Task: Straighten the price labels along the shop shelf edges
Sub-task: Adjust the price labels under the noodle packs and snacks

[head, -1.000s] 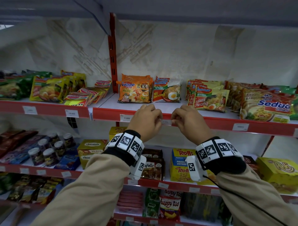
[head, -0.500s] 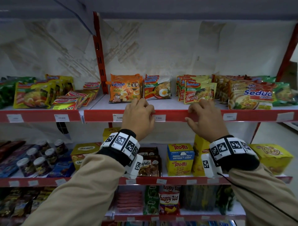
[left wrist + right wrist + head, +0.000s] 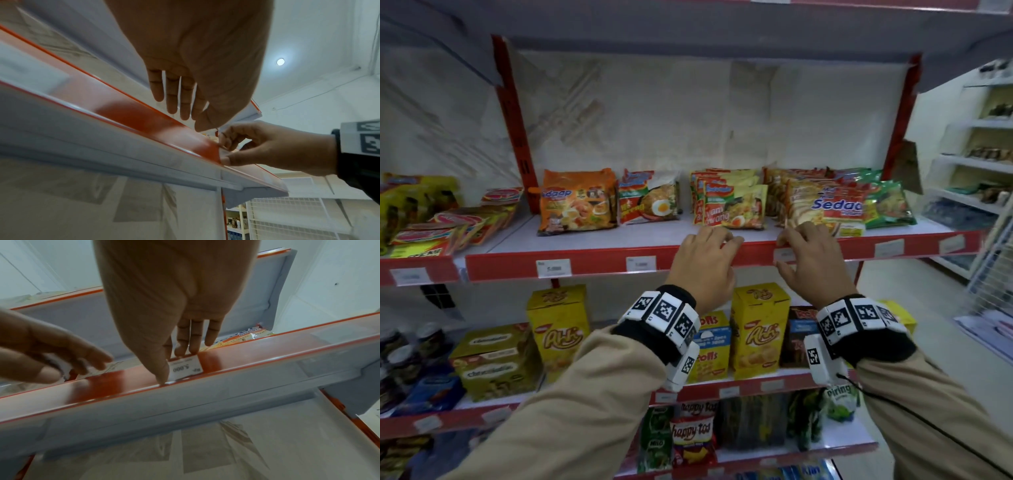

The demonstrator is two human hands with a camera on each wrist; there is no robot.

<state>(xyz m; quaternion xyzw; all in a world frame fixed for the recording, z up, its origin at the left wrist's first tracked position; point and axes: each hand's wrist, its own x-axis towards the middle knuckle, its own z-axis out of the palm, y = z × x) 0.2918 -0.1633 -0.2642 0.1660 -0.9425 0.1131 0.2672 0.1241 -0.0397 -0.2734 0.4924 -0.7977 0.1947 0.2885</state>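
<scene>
Shifted rightward along the red plastic shelf-edge strip (image 3: 592, 265) since a moment ago, away from the two white labels now off to the left hand's (image 3: 702, 263) left, onto the next small white paper price label (image 3: 186, 368); probably means those two are dealt with and this one is in hand. Right hand (image 3: 813, 260) pinching the label, thumb (image 3: 162, 376) at its lower corner and fingertips (image 3: 185, 350) on its top edge; left hand loose, fingers relaxed, holding nothing, just beside. Label lying with long axis along the strip, face outward, seemingly near level.
</scene>
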